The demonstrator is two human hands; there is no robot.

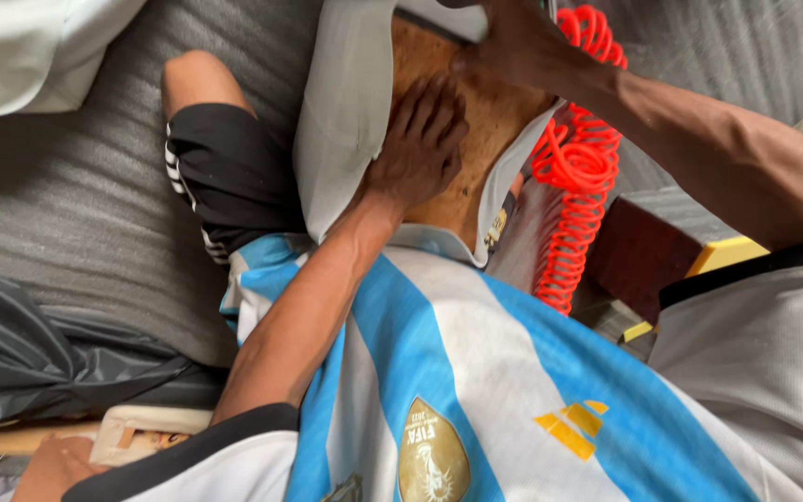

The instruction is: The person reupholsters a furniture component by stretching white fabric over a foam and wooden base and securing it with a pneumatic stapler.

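My left hand (417, 144) lies flat, fingers together, on a brown chipboard panel (476, 139) that rests on my lap. White upholstery fabric (341, 112) is folded over the panel's left edge, right beside that hand. My right hand (508, 42) reaches to the panel's far end and pinches the white fabric there with thumb and fingers. What the right fingertips hold beyond the fabric is hidden at the frame's top.
A coiled orange air hose (576, 163) hangs to the right of the panel. Grey ribbed foam sheeting (67, 204) covers the floor at left, with black plastic (39, 353) below it. A dark red block and a yellow piece (722, 253) sit at right.
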